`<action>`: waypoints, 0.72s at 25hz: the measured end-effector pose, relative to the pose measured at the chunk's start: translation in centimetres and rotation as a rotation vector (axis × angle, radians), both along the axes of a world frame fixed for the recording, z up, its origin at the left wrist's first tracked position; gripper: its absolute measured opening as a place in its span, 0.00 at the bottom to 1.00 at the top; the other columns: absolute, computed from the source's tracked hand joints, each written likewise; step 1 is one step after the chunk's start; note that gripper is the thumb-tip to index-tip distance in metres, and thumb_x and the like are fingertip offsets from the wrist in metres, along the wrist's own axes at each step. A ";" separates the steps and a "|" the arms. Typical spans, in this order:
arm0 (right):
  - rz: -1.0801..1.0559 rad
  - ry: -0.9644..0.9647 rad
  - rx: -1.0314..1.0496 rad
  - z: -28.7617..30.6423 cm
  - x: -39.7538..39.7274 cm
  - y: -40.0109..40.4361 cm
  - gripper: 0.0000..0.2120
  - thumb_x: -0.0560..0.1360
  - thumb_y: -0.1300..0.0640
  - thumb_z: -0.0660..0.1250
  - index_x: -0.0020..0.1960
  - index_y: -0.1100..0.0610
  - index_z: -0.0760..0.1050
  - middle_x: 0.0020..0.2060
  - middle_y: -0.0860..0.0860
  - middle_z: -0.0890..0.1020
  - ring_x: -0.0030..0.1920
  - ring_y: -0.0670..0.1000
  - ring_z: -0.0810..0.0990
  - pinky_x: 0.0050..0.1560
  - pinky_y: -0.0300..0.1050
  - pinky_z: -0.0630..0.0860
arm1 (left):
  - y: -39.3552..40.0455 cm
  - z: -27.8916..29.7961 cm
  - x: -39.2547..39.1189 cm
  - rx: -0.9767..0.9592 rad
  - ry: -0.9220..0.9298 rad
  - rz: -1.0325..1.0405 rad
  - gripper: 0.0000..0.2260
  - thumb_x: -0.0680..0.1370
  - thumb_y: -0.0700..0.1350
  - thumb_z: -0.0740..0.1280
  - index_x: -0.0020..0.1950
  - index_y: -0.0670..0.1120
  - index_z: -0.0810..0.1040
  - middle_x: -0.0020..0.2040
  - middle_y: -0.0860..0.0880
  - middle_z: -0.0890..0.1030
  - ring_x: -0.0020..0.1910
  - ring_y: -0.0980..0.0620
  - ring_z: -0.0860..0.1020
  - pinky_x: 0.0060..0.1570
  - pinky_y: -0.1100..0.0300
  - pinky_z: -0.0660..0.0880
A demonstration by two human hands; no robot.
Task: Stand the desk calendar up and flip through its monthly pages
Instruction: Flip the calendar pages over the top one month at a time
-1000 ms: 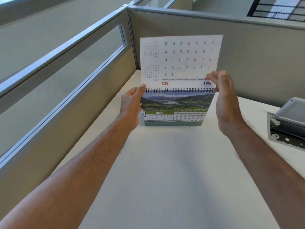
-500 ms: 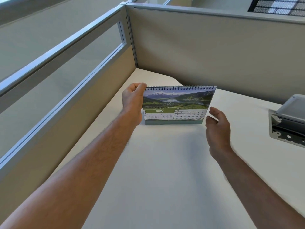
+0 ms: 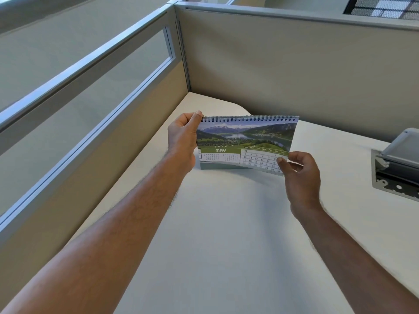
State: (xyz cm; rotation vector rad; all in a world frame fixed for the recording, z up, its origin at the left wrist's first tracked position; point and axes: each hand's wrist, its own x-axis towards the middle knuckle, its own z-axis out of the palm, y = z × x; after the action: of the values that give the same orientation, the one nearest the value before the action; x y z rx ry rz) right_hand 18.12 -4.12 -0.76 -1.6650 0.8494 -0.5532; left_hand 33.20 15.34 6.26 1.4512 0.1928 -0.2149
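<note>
A spiral-bound desk calendar [image 3: 244, 141] stands upright on the white desk [image 3: 222, 223] near the corner of the cubicle. Its front page shows a mountain lake photo and a green MAY banner. My left hand [image 3: 182, 139] grips the calendar's upper left corner at the spiral. My right hand [image 3: 301, 175] pinches the lower right corner of the MAY page between thumb and fingers, and that corner is lifted off the stand and curls toward me.
Beige cubicle walls [image 3: 283, 69] close the desk at the back and on the left, the left one with a glass strip. A grey metal box [image 3: 396, 168] with an open lid is set into the desk at the right edge.
The previous page went over the top of the spiral and dropped behind. My right hand came down, then took hold of the MAY page's lower right corner and lifted it. The left hand stayed put.
</note>
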 end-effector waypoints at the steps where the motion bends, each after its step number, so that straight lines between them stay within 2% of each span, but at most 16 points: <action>1: -0.012 -0.006 -0.018 0.1 -0.1 -0.2 0.09 0.78 0.56 0.73 0.56 0.55 0.77 0.52 0.52 0.83 0.54 0.53 0.82 0.42 0.32 0.75 | 0.1 0.0 0.0 -0.007 0.000 -0.001 0.09 0.83 0.51 0.66 0.46 0.48 0.78 0.44 0.48 0.84 0.41 0.53 0.83 0.46 0.57 0.84; 3: -0.018 -0.015 -0.035 0.7 -0.3 -0.3 0.08 0.78 0.57 0.74 0.55 0.56 0.77 0.45 0.51 0.83 0.48 0.52 0.82 0.35 0.28 0.73 | 0.0 0.0 -0.2 -0.029 0.010 0.002 0.08 0.82 0.51 0.67 0.48 0.48 0.79 0.44 0.49 0.84 0.40 0.53 0.84 0.44 0.58 0.83; 7: 0.034 -0.069 0.028 1.8 -0.8 -0.1 0.04 0.81 0.55 0.69 0.52 0.55 0.79 0.40 0.47 0.84 0.42 0.47 0.82 0.36 0.31 0.74 | 0.2 0.1 -0.5 -0.078 0.026 -0.005 0.06 0.81 0.50 0.69 0.52 0.48 0.81 0.47 0.48 0.84 0.42 0.53 0.83 0.44 0.57 0.83; 10: 0.097 -0.108 0.087 2.7 -1.2 -0.4 0.18 0.80 0.48 0.69 0.43 0.63 0.79 0.35 0.50 0.82 0.37 0.49 0.76 0.39 0.42 0.71 | 0.3 0.3 -0.8 -0.106 0.024 -0.015 0.08 0.81 0.50 0.69 0.55 0.47 0.82 0.49 0.48 0.84 0.42 0.52 0.83 0.38 0.61 0.82; 12: 0.098 -0.162 0.120 4.2 -1.4 -0.3 0.20 0.80 0.47 0.69 0.40 0.63 0.78 0.33 0.49 0.80 0.35 0.47 0.75 0.37 0.42 0.71 | 0.4 0.4 -0.9 -0.084 0.023 -0.019 0.09 0.81 0.52 0.68 0.53 0.47 0.83 0.47 0.48 0.85 0.41 0.51 0.84 0.39 0.59 0.83; 15: 0.099 -0.238 0.210 7.3 -1.2 -0.1 0.15 0.82 0.48 0.68 0.41 0.56 0.81 0.37 0.50 0.84 0.37 0.48 0.80 0.38 0.39 0.76 | 0.7 0.7 -0.7 -0.061 0.059 -0.061 0.14 0.81 0.57 0.66 0.52 0.47 0.83 0.46 0.46 0.87 0.41 0.48 0.87 0.45 0.51 0.86; 17: 0.120 -0.276 0.310 9.0 -0.7 0.0 0.15 0.83 0.48 0.66 0.44 0.55 0.83 0.41 0.49 0.87 0.42 0.48 0.84 0.44 0.43 0.80 | 1.0 0.9 -0.7 -0.107 0.072 -0.091 0.17 0.83 0.57 0.62 0.50 0.45 0.83 0.43 0.45 0.87 0.41 0.46 0.86 0.43 0.52 0.85; 18: 0.130 -0.300 0.376 9.8 -0.3 -0.1 0.14 0.83 0.48 0.65 0.46 0.54 0.83 0.43 0.48 0.87 0.45 0.48 0.85 0.48 0.44 0.80 | 1.1 0.9 -0.7 -0.148 0.073 -0.082 0.17 0.84 0.54 0.60 0.47 0.45 0.83 0.41 0.46 0.86 0.42 0.46 0.84 0.43 0.54 0.82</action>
State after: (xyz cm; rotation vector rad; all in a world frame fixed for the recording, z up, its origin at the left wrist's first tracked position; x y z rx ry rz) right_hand 17.82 -4.19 9.01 -1.2461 0.5786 -0.5027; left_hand 32.53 16.44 7.17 1.3060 0.1731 -0.3428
